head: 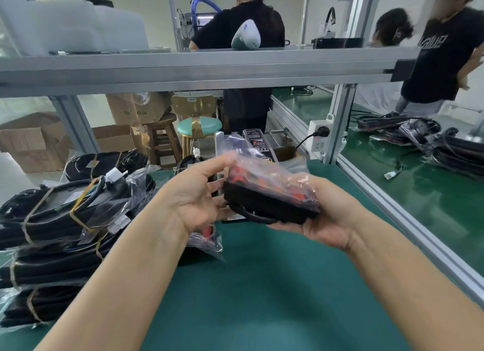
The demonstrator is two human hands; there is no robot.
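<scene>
Nearest the camera, both bare forearms reach forward over the green tabletop [262, 285]. The right grip [324, 214] cups a bagged black unit [269, 191] from below, palm up, with the thumb lying along its right end, so it is grasping the unit. The left grip [199, 193] closes on the unit's left end, thumb on top of the clear plastic and curled fingers against its side. The unit is held clear of the tabletop, between the two grips. Red parts show through the bag on its upper face, and a black cable [251, 214] loops out beneath it.

Under the left wrist a small plastic bag [207, 243] lies on the tabletop. To the left, tied bundles of black cable [52, 219] in clear wrapping are stacked along the tabletop's edge. Just beyond the grips stands a black handset with buttons [258, 143], also in plastic.

On the right an aluminium post carries a white socket block [320, 135] with a black plug in it. Past the post, a second green tabletop [419, 188] holds more wrapped cable bundles. An aluminium beam [209, 67] crosses the whole view overhead, and a white rounded device [246, 35] sits on it.

Farther off are a green-topped stool [199, 126], a wooden stool [162, 135] and cardboard boxes [28, 141]. A person in black [251, 23] stands with their back turned at a machine, and two more people [445, 49] are at the right.
</scene>
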